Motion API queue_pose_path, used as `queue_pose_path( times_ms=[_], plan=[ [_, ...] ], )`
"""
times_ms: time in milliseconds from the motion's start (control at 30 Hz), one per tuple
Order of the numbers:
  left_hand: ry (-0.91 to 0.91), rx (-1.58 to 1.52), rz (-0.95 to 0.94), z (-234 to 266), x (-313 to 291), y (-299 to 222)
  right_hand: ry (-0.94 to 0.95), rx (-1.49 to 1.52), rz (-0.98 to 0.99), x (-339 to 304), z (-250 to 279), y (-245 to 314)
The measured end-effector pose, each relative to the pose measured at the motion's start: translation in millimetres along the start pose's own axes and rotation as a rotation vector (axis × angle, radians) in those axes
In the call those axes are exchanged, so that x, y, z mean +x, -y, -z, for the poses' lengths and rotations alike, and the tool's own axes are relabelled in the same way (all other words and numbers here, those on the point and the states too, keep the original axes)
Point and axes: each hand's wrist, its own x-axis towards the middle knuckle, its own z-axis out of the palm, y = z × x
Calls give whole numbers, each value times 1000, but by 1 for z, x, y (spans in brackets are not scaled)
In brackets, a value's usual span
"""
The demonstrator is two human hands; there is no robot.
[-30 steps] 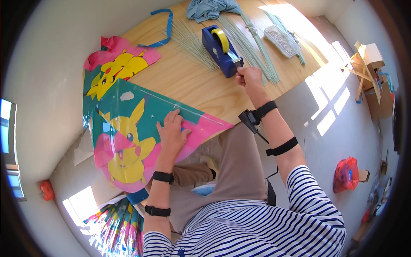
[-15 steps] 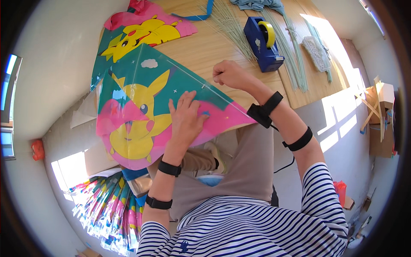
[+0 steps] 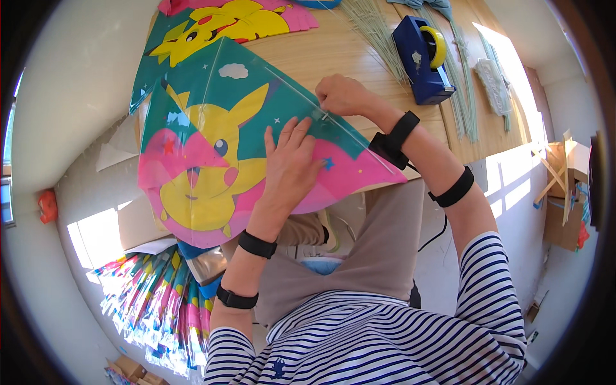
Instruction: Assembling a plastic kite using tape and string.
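your right hand (image 3: 344,95) has come away from the tape dispenser (image 3: 410,67) to the sloping edge of the sheet (image 3: 204,151), so both hands are now at nearly the same spot along the thin rod (image 3: 360,144). its fingers are curled in; i cannot tell whether they clamp anything. your left hand (image 3: 290,170) lies flat on the sheet, fingers slightly apart. the sheet lies partly on the table (image 3: 301,56), overhanging its near edge.
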Motion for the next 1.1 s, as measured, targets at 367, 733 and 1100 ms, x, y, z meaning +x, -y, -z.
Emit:
queue_pose_path(
  times_ms=[367, 733, 1100],
  plan=[
    [-5, -10, -31, -9, 6, 3, 4, -17, 25, 5, -6, -1],
    [1, -6, -47, -16, 10, 5, 14, -8, 4, 4, -7, 2],
    [17, 131, -54, -20, 14, 2, 81, 141, -144, 4, 3, 1]
  ],
)
